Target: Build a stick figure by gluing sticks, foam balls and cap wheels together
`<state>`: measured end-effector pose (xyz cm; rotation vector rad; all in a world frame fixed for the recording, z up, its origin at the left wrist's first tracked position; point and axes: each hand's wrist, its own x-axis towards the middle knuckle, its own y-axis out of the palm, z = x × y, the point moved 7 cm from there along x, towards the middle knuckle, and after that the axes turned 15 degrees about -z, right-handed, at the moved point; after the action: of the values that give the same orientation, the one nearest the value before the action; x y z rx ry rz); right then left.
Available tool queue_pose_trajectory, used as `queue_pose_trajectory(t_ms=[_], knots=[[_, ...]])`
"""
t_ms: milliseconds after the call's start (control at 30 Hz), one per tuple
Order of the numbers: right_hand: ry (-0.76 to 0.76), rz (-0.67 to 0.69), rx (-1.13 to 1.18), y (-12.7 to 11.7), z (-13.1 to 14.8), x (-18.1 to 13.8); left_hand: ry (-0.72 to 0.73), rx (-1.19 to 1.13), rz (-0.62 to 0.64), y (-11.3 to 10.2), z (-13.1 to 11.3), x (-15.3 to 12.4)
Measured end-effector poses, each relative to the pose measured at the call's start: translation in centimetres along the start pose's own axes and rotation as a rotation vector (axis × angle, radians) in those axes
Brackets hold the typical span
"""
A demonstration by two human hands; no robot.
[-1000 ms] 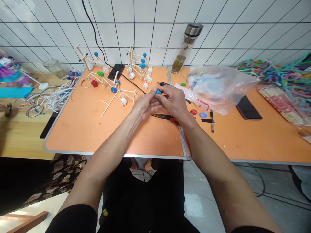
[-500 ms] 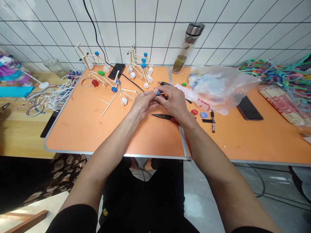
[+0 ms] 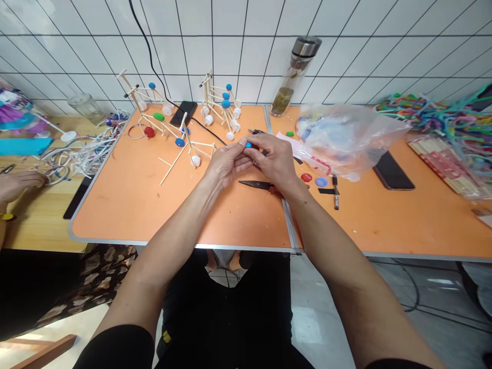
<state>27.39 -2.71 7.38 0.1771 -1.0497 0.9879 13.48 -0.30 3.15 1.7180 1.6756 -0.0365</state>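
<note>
Both hands meet over the middle of the orange table. A small blue disc, perhaps a bottle cap, is pinched between the fingers of my left hand and my right hand; much of it is hidden. Below my right hand lie dark pointed pliers, their handles partly covered. Left of my hands stands a small frame of wooden sticks with a white wheel. A red cap and a pale blue cap lie to the right.
Behind are stick models with coloured caps, a phone and a glass tea bottle. At right are a plastic bag, another phone and packaged sticks. Another person's hand rests near white cords at left.
The other person's hand has come into view at the far left. My fingers have shifted slightly around the blue disc; my arms stay almost in place.
</note>
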Motion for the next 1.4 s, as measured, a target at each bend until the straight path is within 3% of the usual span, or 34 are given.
queue_pose_trajectory(t_ms=[167, 367, 733, 900, 1067, 1400], knots=[[0.085, -0.027, 0.085, -0.1, -0.4, 0.1, -0.009, -0.024, 0.0, 0.1, -0.1, 0.0], [0.324, -0.014, 0.295, 0.6, -1.9, -0.3, 0.001, -0.01, 0.028, 0.2, -0.2, 0.2], [0.558, 0.105, 0.532, 2.6, -3.0, -1.0, -0.015, 0.005, 0.048, 0.4, -0.1, -0.5], [0.386, -0.007, 0.348, 0.4, -1.8, 0.0, -0.006, -0.002, 0.025, 0.3, -0.2, -0.5], [0.181, -0.012, 0.239, -0.1, -0.4, 0.4, 0.052, 0.025, 0.012, 0.3, -0.4, -0.4], [0.05, 0.034, 0.109, 0.1, 0.0, 0.2, 0.052, 0.05, -0.009, 0.1, -0.3, 0.0]])
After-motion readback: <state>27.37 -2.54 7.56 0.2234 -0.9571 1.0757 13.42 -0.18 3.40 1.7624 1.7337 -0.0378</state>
